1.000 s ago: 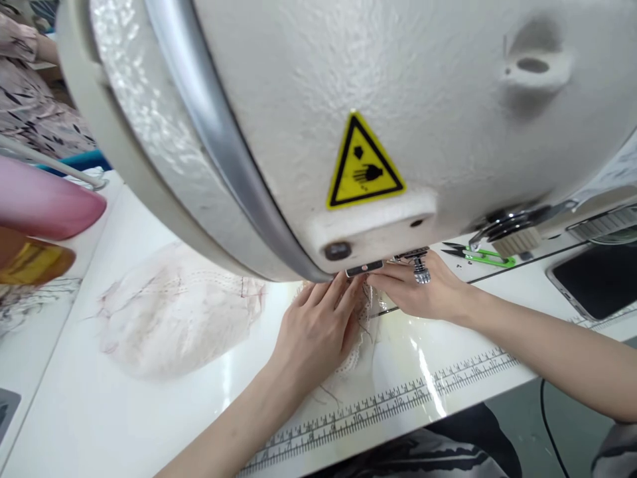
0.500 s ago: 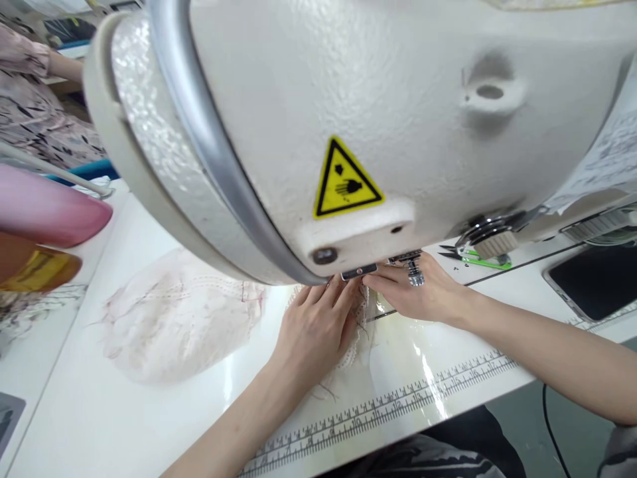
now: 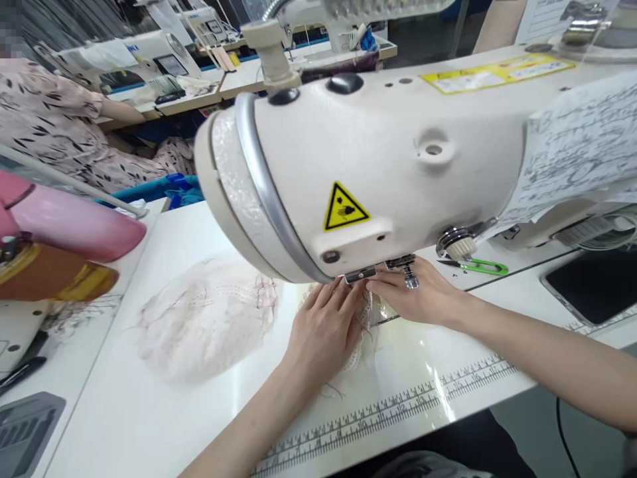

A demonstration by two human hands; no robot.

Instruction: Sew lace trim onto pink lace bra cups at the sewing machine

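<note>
A cream sewing machine [image 3: 388, 172] stands across the view, its head above both hands and hiding the needle area. My left hand [image 3: 326, 318] lies palm down, fingers extended, on a lace-edged sheer fabric piece [image 3: 354, 355] under the machine head. Close by on the right, my right hand [image 3: 415, 292] touches the same fabric with its fingertips; these are partly behind the machine's fittings, so what they pinch cannot be made out. A second sheer whitish fabric piece [image 3: 209, 325] with reddish threads rests on the table left of my left hand.
Green thread snips [image 3: 480, 267] and a dark phone [image 3: 594, 285] lie to the right. A printed ruler [image 3: 378, 415] runs along the front edge. Pink [image 3: 84, 219] and orange cylinders [image 3: 60, 275] stand at left. Beyond them sits a person in patterned clothing [image 3: 54, 119], near other sewing machines [image 3: 124, 60].
The camera view has pulled up and back, so more of the machine and the room behind shows. Both hands stay in nearly the same place on the fabric.
</note>
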